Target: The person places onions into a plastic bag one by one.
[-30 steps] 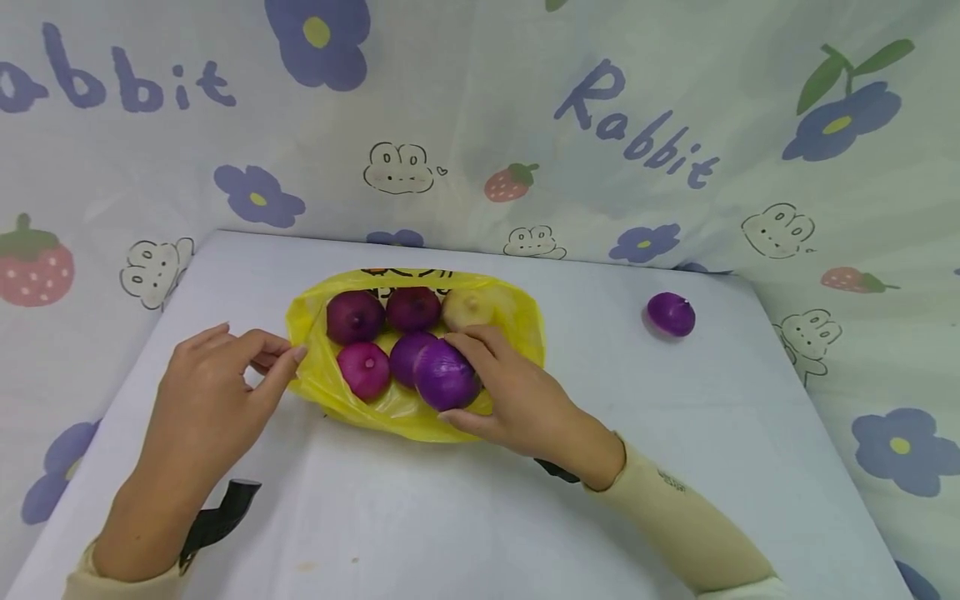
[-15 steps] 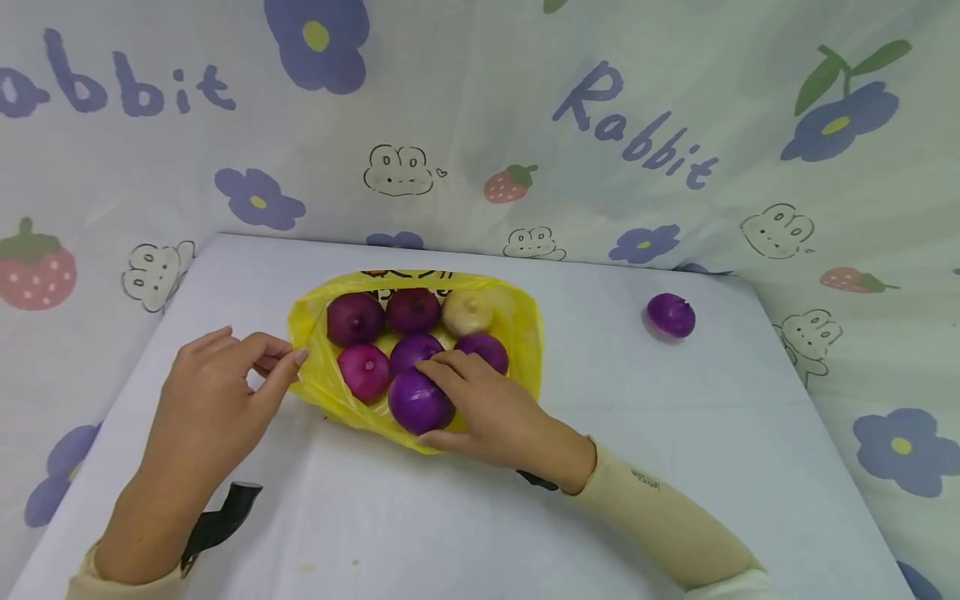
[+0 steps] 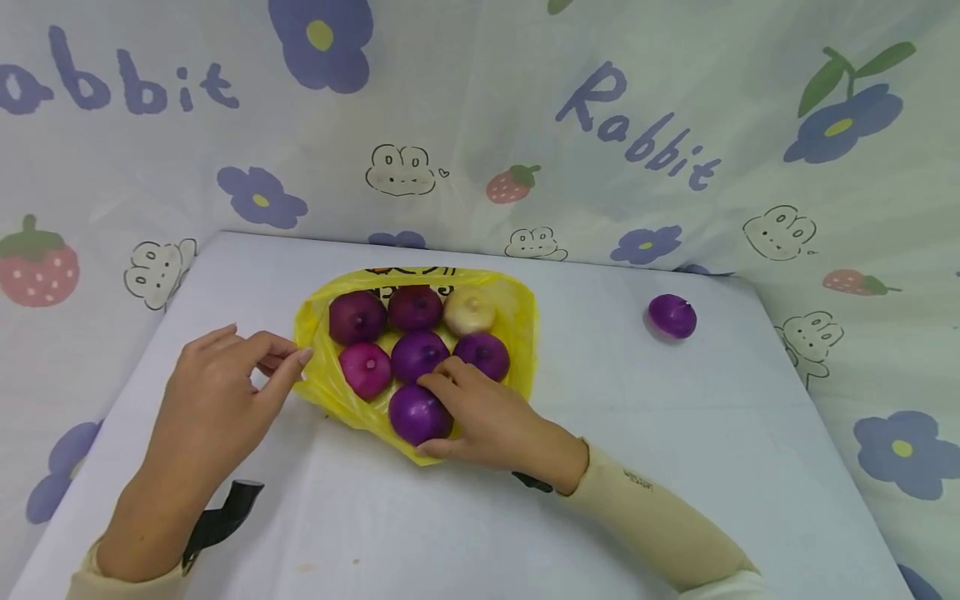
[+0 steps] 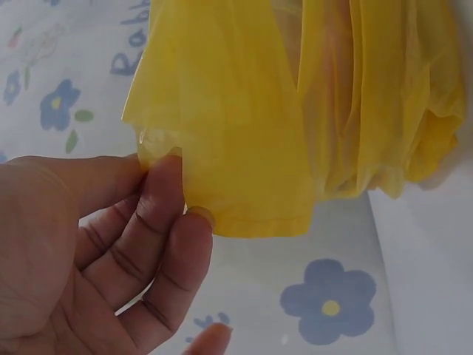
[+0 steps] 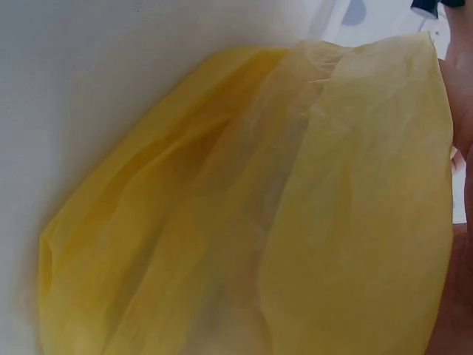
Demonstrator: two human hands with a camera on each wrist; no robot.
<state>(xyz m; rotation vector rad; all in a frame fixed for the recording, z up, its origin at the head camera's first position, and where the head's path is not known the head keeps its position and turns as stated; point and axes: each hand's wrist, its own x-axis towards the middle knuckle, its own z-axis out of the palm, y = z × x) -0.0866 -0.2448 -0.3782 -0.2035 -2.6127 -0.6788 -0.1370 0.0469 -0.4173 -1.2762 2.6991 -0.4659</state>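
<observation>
A yellow plastic bag (image 3: pixel 321 373) stands with its mouth open upward, several onions inside. My left hand (image 3: pixel 217 404) pinches the bag's left rim between thumb and fingers; the left wrist view shows the thumb going behind the yellow film (image 4: pixel 244 148). At the bag's front edge, my right hand (image 3: pixel 495 421) holds a purple onion (image 3: pixel 415 415), thumb on the near side and fingers on the far side. Behind that onion sit another purple onion (image 3: pixel 416 356), a pink-purple one (image 3: pixel 365 370) and a pale yellow one (image 3: pixel 470 312). In the right wrist view, bag film (image 5: pixel 355 192) hides the onions.
A single purple onion (image 3: pixel 672 317) lies on the white tabletop (image 3: pixel 645 400) at the far right. Behind the table hangs a printed curtain (image 3: pixel 465 100). A black wrist mount (image 3: pixel 225 517) juts out beside the left wrist.
My right hand has carried the purple onion left and toward me, down into the front of the bag. More onions behind it show now. The left hand has stayed almost still.
</observation>
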